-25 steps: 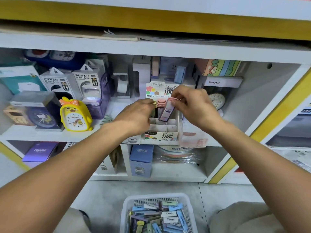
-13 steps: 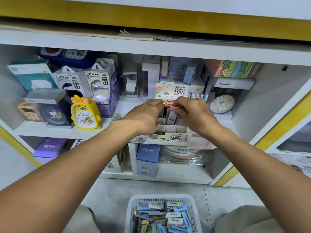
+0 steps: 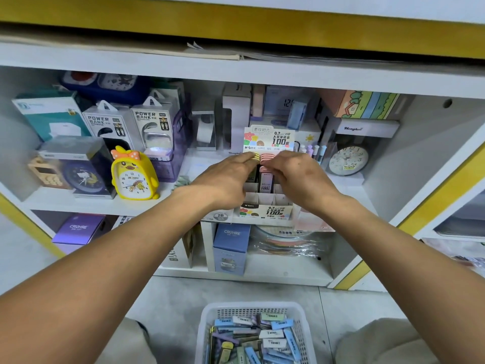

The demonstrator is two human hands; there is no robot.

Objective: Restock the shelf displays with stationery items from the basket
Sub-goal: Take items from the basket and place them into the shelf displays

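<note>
A cardboard display box with a printed header card stands on the middle shelf, divided into small compartments. My right hand pinches the top of a pink lead case standing upright in a back compartment. My left hand lies beside it, its straight fingers touching a yellow-capped case in the back row. Below on the floor, a white plastic basket holds several blue, white and grey lead cases.
A yellow duck alarm clock and power bank boxes stand left of the display. A white round clock is at the right. A blue Cruhre box sits on the lower shelf. The upper shelf board overhangs my hands.
My right hand has lowered the pink case from a tilted hold above the box down into a compartment. My left hand stayed at the yellow-capped case.
</note>
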